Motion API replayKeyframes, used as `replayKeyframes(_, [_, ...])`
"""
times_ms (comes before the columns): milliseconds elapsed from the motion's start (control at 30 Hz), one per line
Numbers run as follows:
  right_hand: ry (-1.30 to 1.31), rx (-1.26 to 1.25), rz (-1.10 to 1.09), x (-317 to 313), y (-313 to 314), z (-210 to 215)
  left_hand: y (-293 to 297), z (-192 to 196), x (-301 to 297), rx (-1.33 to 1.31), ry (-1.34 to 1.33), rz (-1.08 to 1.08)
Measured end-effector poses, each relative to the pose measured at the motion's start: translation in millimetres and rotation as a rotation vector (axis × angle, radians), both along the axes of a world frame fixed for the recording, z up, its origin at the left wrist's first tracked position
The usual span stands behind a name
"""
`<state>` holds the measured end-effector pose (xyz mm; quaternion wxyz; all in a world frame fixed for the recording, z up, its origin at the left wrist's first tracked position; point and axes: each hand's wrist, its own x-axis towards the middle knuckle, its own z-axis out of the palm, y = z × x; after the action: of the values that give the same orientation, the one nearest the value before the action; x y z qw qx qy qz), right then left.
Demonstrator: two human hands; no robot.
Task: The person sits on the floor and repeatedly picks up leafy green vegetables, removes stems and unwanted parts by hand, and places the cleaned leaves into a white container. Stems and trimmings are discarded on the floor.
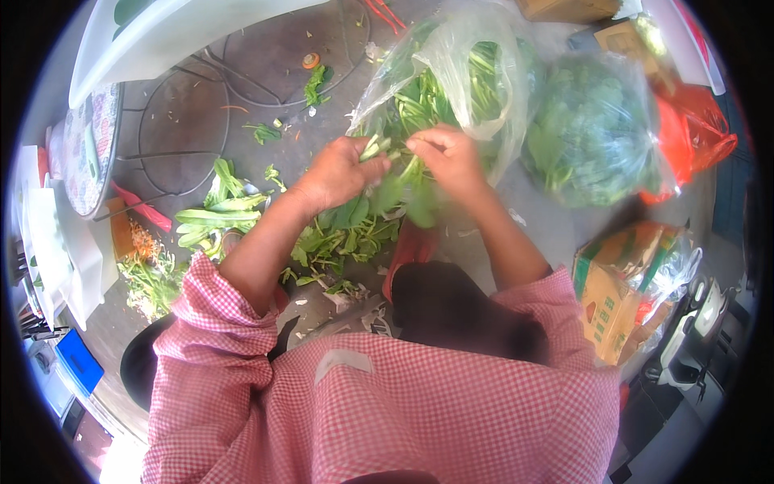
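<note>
Two hands grip one leafy green stalk (395, 173) above the ground: the left hand (343, 171) pinches its stem, the right hand (448, 157) pinches its top, beside an open clear bag of greens (468, 77).

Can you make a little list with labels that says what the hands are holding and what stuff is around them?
left hand: grips leafy green stalks
right hand: pinches the same stalks
behind hands: open clear plastic bag of greens
below hands: loose pile of leaves on the ground
right side: tied bag of greens, cardboard box
sleeves: pink checked
</note>
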<state>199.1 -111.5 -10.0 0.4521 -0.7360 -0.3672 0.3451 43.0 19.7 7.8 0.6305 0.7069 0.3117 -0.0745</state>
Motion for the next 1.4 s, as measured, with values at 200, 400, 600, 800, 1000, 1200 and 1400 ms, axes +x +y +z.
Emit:
replayKeyframes(200, [0.385,-0.19,-0.161,-11,10,15,-33,1,8,0.367,-0.125,0.038])
replayKeyframes(400, [0.28,-0.074,0.06,-7,0,3,-26,-7,4,-0.122,-0.127,0.05])
replayKeyframes(600, [0.342,-0.117,0.24,-5,-4,9,-1,0,0,-0.007,-0.124,-0.275])
replayKeyframes(800, [-0.015,-0.003,0.118,2,-17,-16,-16,2,-11,0.277,-0.039,-0.286])
replayKeyframes(1000, [0.334,-0.062,0.149,1,-13,4,-20,6,0,-0.003,-0.104,-0.038])
replayKeyframes(1200, [0.546,0.014,0.073,-8,-15,1,-25,-5,4,-0.33,-0.11,0.048])
replayKeyframes(1400, [0.269,-0.16,0.347,-7,-17,5,-8,-8,-8,-0.244,0.04,-0.207])
